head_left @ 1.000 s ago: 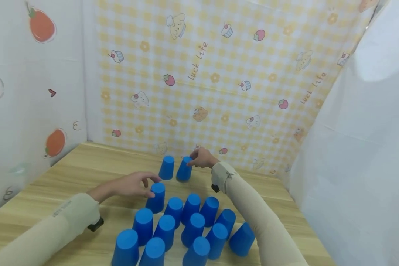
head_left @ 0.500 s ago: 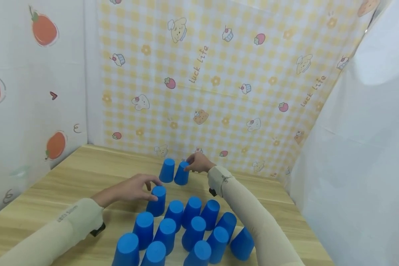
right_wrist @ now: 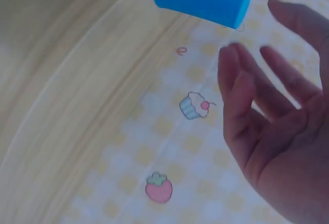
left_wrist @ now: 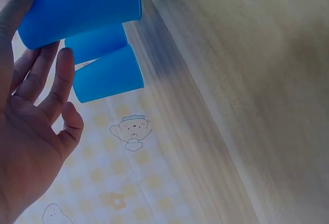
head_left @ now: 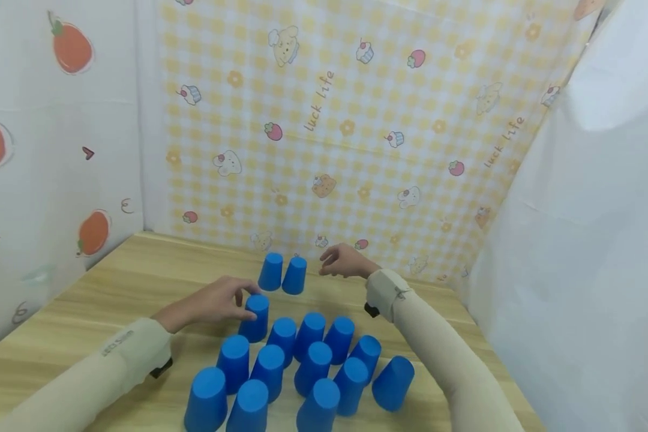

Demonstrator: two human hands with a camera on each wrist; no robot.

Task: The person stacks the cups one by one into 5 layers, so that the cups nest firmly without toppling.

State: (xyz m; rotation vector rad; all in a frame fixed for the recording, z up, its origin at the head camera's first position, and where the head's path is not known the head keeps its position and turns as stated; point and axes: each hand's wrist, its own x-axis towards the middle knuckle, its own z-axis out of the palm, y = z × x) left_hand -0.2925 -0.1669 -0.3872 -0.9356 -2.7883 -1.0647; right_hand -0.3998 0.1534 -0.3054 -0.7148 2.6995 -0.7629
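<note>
My left hand [head_left: 213, 305] pinches the closed top of an upside-down blue plastic cup [head_left: 254, 327], thumb on the near side and fingers on the far side. In the left wrist view that cup [left_wrist: 85, 8] sits between thumb and fingertips, with two more cups beyond it. Those two, a left cup [head_left: 270, 273] and a right cup [head_left: 294, 277], stand upside down side by side at the back of the table. My right hand [head_left: 348, 262] hovers just right of the pair, its fingers loosely bent around nothing. A gap separates its fingertips from the nearest cup [right_wrist: 200, 0] in the right wrist view.
Several more upside-down blue cups [head_left: 313, 369] crowd the front middle of the wooden table [head_left: 113, 282]. One cup [head_left: 393, 384] at their right leans, close to my right sleeve. A checked cloth [head_left: 324, 150] hangs behind, with white sheets on both sides.
My right hand slid its cup left, closer to the other back cup, then let go and drew away to the right. The left hand stays at its cup.
</note>
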